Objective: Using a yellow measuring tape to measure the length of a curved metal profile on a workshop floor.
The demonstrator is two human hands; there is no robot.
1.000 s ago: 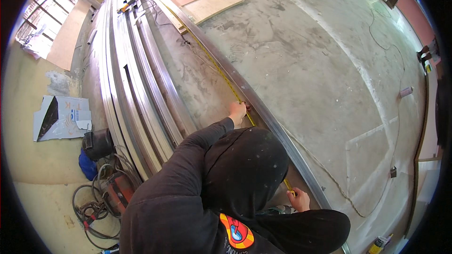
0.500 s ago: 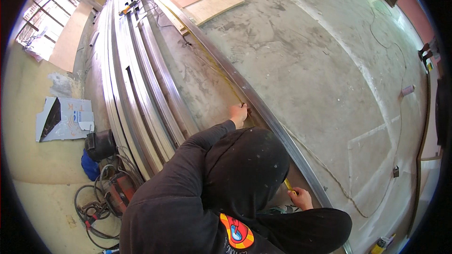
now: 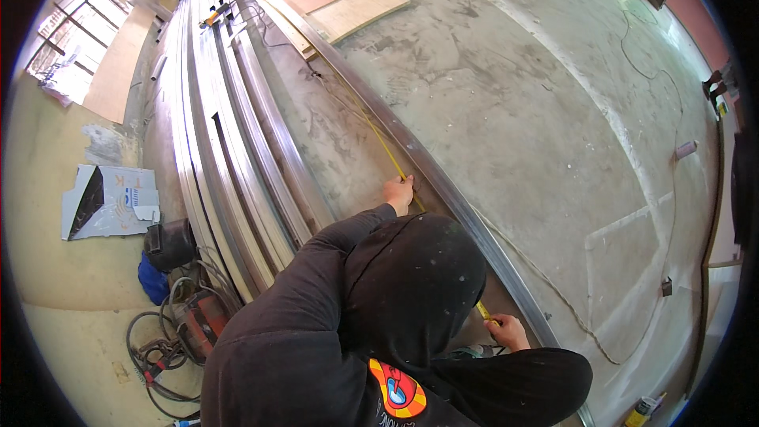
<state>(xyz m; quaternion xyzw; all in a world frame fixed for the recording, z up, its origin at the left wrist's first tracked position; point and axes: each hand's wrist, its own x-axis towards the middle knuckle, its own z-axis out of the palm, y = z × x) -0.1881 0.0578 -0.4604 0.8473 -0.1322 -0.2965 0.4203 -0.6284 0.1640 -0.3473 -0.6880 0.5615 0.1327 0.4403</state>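
My left hand (image 3: pixel 398 193) is closed around the yellow blade of a tape measure (image 3: pixel 383 145), which stretches away from me beside a long metal profile (image 3: pixel 443 177). Nearer to me, my right hand (image 3: pixel 508 331) grips a yellow stretch of the same tape, close to the profile's near part. Dark clothing covers the tape between the two hands, and its case cannot be made out.
Several long metal profiles (image 3: pixel 257 134) lie on the floor at my left. A red machine with cables (image 3: pixel 205 315) and a dark welding mask (image 3: pixel 169 245) stand near them. Wooden boards (image 3: pixel 360 12) lie farther off. A thin cord (image 3: pixel 545 278) crosses the floor at right.
The tape beyond my left hand now shows as a bright, straight yellow line, where it looked dull and thin before. My left hand has shifted slightly left; my right hand has barely moved.
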